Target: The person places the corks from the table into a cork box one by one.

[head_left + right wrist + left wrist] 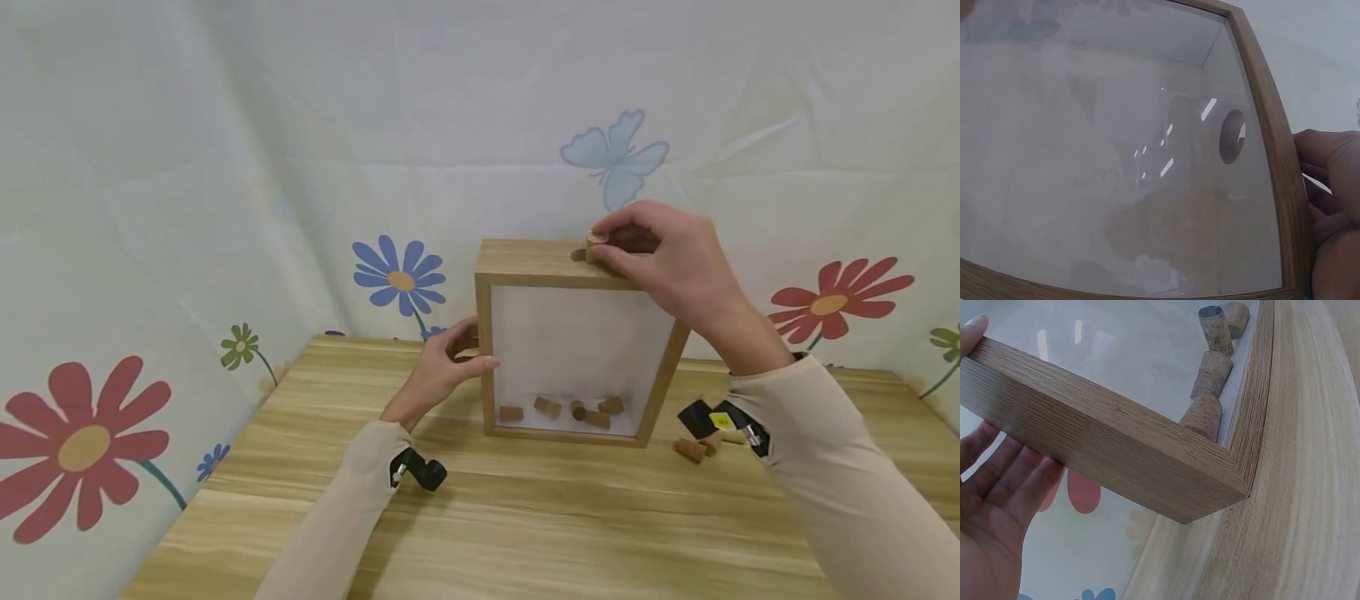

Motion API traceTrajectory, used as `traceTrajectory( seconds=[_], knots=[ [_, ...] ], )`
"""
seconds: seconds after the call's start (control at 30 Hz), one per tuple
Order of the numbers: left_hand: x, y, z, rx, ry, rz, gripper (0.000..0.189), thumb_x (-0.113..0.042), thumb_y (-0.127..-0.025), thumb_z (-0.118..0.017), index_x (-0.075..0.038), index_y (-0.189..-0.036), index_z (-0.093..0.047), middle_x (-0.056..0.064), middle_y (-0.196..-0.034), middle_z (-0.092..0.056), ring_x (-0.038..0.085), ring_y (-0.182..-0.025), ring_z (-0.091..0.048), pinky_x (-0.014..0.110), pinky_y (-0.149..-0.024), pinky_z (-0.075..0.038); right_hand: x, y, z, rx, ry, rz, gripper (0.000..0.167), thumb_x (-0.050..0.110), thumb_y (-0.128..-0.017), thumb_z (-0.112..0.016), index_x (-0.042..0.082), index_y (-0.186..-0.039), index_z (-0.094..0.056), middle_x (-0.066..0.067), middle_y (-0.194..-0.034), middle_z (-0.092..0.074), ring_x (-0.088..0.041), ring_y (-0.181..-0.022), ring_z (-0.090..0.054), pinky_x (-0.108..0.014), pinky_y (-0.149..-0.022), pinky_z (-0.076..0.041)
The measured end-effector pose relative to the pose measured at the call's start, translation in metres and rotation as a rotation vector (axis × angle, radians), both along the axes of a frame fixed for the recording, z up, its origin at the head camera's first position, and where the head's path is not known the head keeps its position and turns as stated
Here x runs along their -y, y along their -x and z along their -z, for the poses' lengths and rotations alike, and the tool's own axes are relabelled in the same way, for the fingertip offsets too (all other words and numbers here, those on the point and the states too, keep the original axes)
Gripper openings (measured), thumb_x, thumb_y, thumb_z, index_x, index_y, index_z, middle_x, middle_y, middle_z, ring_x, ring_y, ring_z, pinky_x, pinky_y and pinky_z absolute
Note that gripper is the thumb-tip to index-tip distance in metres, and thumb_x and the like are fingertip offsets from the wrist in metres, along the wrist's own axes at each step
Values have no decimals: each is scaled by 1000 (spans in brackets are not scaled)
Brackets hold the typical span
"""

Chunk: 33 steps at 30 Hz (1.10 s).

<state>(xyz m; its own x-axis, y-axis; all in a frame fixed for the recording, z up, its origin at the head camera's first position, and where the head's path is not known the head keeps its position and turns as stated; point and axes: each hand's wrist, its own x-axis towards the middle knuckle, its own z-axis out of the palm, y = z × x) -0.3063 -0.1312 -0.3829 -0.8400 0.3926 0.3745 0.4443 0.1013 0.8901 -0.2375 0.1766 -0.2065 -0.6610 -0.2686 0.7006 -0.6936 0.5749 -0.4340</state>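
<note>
A wooden shadow box (527,257) with a clear front stands upright on the table. My left hand (437,369) grips its left side, thumb on the front edge and fingers behind, as the left wrist view also shows. At the top, my right hand (678,254) pinches a cork (592,252) between thumb and fingertips, right at the round hole (577,255). Through the pane in the right wrist view, the hole (1232,137) shows from inside; the held cork is mostly hidden there. Several corks (1212,374) lie along the bottom inside the box.
A few loose corks (690,450) lie on the wood-grain table (525,517) to the right of the box, partly behind the right wrist camera (712,419). A white curtain (420,108) printed with flowers and a butterfly hangs close behind the table.
</note>
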Motion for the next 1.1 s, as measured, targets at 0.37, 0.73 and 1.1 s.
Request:
traceTrajectory(
  seconds=[0.37, 0.73, 1.1],
  knots=[
    [1, 1, -1, -10, 6, -7, 71, -20, -93, -82, -5, -155, -52, 15, -136, -66, 31, -126, -62, 39, -100, -56, 3, -2, -1, -18, -85, -1, 19, 6, -94, -82, 1, -112, -76, -11, -105, -77, -22, -95, -75, -9, -82, -51],
    [2, 0, 0, -16, 16, -5, 73, -23, -93, -83, -6, -156, -51, 14, -137, -65, 30, -126, -62, 39, -100, -57, -14, -16, 1, -17, -68, 70, 25, 7, -93, -83, 3, -117, -76, -7, -108, -77, -8, -96, -72, -8, -85, -50],
    [2, 1, 1, -25, 8, -1, 71, -21, -93, -82, -5, -155, -52, 15, -135, -66, 30, -126, -62, 38, -100, -56, -59, -36, 15, -22, 189, 187, 28, 2, -93, -82, 3, -120, -77, 20, -102, -75, 11, -91, -69, -8, -82, -49]
  ],
)
